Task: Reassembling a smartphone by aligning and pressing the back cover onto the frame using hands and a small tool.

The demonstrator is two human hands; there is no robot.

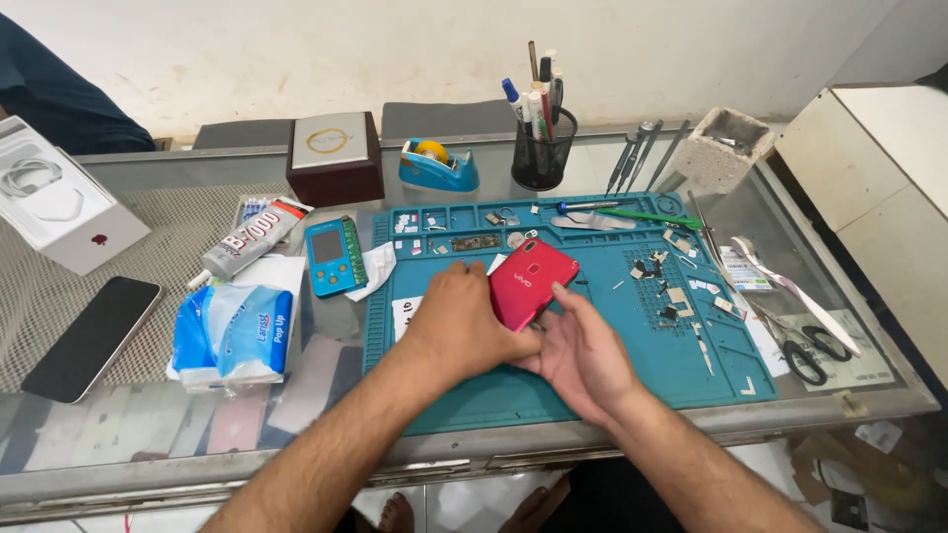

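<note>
Right hand (583, 355), left hand (464, 321), apparently both gripping red phone (531, 279), teal mat (632, 355)

Glass table (178, 449) carries a teal repair mat (612, 365) with small parts, black pen cup (542, 151), blue tape dispenser (437, 166), dark box (334, 158), glue tube (252, 239), tissue pack (232, 333), black phone (92, 338), scissors (808, 353).

Bare forearms, no sleeves, bare feet
</note>
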